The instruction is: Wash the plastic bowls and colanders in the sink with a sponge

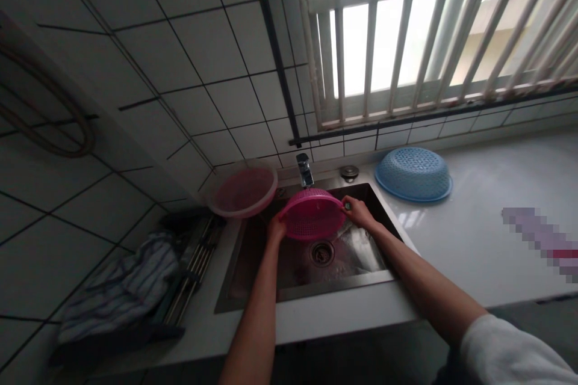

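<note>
A bright pink plastic colander point(315, 216) is held tilted over the sink point(289, 296), just below the faucet point(304, 169). Its near side shows rows of small holes. My left hand point(276, 227) grips its left rim, and my right hand point(357, 212) is closed on its right rim. Some of the fingers are hidden behind the rim. Beneath the colander, the sink floor looks wet around the drain point(322, 253).
Left of the faucet stands a pinkish basin point(244, 189) with a pale rim. A blue perforated basket point(413, 173) lies upside down on the right counter. A striped cloth point(130, 283) lies beside a metal rack point(192, 267) at left. Behind is a barred window point(406, 36).
</note>
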The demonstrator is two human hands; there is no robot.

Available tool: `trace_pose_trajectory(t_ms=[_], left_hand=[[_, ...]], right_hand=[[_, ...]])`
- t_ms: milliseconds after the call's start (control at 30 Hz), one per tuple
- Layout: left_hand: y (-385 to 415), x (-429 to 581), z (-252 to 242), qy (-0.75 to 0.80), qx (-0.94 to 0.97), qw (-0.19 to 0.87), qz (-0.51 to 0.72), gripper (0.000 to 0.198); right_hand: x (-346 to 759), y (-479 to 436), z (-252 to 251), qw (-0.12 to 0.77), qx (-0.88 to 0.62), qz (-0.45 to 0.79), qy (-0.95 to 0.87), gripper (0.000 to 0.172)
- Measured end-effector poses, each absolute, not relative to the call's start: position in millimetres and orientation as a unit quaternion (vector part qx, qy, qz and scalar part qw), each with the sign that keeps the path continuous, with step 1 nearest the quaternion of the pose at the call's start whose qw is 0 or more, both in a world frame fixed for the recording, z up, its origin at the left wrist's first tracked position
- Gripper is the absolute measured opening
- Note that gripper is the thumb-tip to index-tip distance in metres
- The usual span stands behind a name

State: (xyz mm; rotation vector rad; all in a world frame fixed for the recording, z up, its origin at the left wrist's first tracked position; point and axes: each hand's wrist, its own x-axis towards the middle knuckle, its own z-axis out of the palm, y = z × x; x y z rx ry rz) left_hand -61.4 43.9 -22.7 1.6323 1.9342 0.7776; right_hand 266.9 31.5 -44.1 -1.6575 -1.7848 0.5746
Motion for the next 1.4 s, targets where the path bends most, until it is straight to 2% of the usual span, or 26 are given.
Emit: trace_pose_trajectory(t_ms=[67,167,233,300,433,533,667,900,967,1033,1200,1300,1400], left_hand=[[44.6,-59.4,-23.8,0.703,0.596,0.252,0.294,0.051],[43.7,-54.1,-22.5,0.701,0.598,0.245,0.303,0.082],[42.8,-51.1,-21.5,0.687,0.614,0.235,0.31,0.093],[42.2,-49.5,-21.8,0.673,0.629,0.235,0.312,0.092],[42.7,-50.6,-27.5,0.662,0.626,0.272,0.31,0.063],[44.6,-52.8,-33.4,0.651,0.627,0.277,0.326,0.058],[47.5,-53.8,-38.3,0.631,0.635,0.297,0.332,0.064],[43.8,-48.2,-31.7,0.622,0.641,0.307,0.328,0.099],[43.3,-46.8,-29.9,0.615,0.649,0.306,0.328,0.102],[43.9,-46.2,-30.0,0.61,0.65,0.308,0.331,0.096],[45.5,-48.3,-33.7,0.613,0.634,0.312,0.354,0.059],[45.6,-50.4,-34.2,0.61,0.632,0.303,0.369,0.056],[45.7,-51.6,-33.6,0.628,0.624,0.301,0.355,0.054]], right_hand=[[266.8,33.1,-44.9,0.336,-0.626,0.212,-0.671,0.012],[259.4,31.7,-43.0,0.354,-0.618,0.207,-0.67,0.013],[251.9,28.7,-40.3,0.364,-0.609,0.204,-0.675,0.014],[245.0,25.4,-37.3,0.374,-0.593,0.205,-0.683,0.015],[241.3,22.5,-34.8,0.38,-0.574,0.218,-0.691,0.018],[250.2,25.4,-38.5,0.349,-0.596,0.23,-0.686,0.019],[264.9,31.1,-44.0,0.315,-0.631,0.223,-0.673,0.014],[261.2,30.8,-37.3,0.378,-0.62,0.193,-0.66,0.013],[256.0,28.4,-34.5,0.391,-0.6,0.191,-0.671,0.011],[251.8,26.4,-33.4,0.404,-0.578,0.195,-0.682,0.011],[255.0,27.0,-42.6,0.384,-0.563,0.241,-0.691,0.02],[264.7,30.6,-49.9,0.326,-0.6,0.242,-0.689,0.016],[271.1,34.1,-50.7,0.335,-0.614,0.226,-0.678,0.012]])
